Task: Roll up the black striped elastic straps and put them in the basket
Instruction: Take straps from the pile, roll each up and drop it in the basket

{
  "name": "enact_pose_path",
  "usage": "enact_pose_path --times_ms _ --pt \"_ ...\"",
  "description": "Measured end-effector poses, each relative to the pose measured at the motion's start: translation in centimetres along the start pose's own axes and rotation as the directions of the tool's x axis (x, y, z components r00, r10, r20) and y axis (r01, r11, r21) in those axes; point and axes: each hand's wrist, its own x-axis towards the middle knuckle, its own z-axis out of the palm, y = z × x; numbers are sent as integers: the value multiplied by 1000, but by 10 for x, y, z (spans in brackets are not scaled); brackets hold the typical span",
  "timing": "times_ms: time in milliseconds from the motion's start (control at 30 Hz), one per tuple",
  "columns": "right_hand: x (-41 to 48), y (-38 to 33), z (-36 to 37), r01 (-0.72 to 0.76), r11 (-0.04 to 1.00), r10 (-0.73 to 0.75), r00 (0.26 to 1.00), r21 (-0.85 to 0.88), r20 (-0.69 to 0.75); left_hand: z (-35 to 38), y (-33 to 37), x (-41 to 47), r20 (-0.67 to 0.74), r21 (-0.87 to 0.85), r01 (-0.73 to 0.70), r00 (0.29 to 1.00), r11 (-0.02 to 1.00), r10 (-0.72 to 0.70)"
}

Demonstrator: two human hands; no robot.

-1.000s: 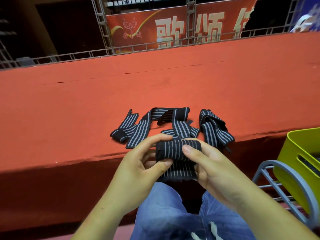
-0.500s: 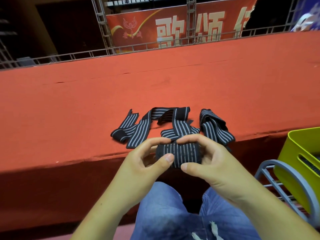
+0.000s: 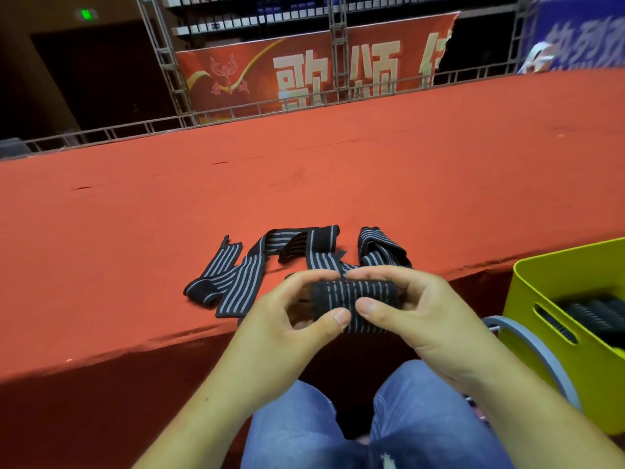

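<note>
Roll (image 3: 351, 294) is held just before the stage's (image 3: 338, 181) near edge, pinched between my left hand (image 3: 287, 319) and right hand (image 3: 422, 316). I judge it soft, light, springy: grip across the coil, lest it unwind.

Left hand (image 3: 287, 319) and right hand (image 3: 416, 313) grip a rolled strap (image 3: 353, 296) above loose straps (image 3: 257, 265) on the red worktop (image 3: 304, 184); yellow basket (image 3: 554, 289) sits right.

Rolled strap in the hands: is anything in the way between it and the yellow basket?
Nothing visible blocks it. The left hand and right hand hold the rolled strap, and the basket sits open-topped to its right. A grey curved bar crosses the basket's near wall below the rim, so it likely won't interfere.
</note>
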Motion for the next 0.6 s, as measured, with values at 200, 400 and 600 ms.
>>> enact_pose_path --times_ms 200,400,600 --pt "-2 1 -55 2 998 -6 998 -67 -63 35 18 41 64 144 -97 994 985 89" --pt "-8 -1 -128 35 897 -59 997 -440 -40 85 36 85 193 208 -236 961 949 197" --pt "-19 -1 -198 -19 554 -47 997 -832 -54 152 48 133 379 277 -417 875 865 301"
